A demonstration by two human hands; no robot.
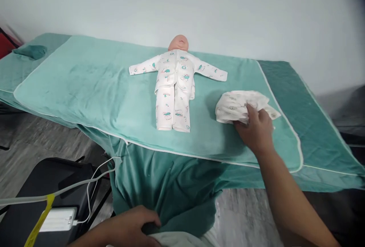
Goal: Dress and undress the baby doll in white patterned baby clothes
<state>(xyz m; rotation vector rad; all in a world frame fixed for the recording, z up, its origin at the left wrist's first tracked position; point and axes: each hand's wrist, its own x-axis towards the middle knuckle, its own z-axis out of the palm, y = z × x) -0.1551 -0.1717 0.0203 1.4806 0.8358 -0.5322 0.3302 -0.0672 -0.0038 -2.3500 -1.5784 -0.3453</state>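
My right hand (pixel 255 127) is closed on a crumpled white printed baby cloth (pixel 238 104), bunched up over the right part of the green bed cover; its exact kind is hard to make out. To its left a baby doll (pixel 179 42) lies on its back, dressed in a white printed jacket (pixel 176 70) and matching trousers (pixel 165 110). The doll's sleeves are spread out to both sides. Low in the view, close to my body, my left hand (pixel 137 226) has a gap between thumb and fingers and holds nothing visible; part of it is cut off by the frame.
The bed carries a light green cover (pixel 94 87) with white piping, and darker green fabric (pixel 159 174) hangs over its front edge. At lower left a black chair (pixel 37 178) bears a white power bank (pixel 58 219) with cables. A white wall stands behind.
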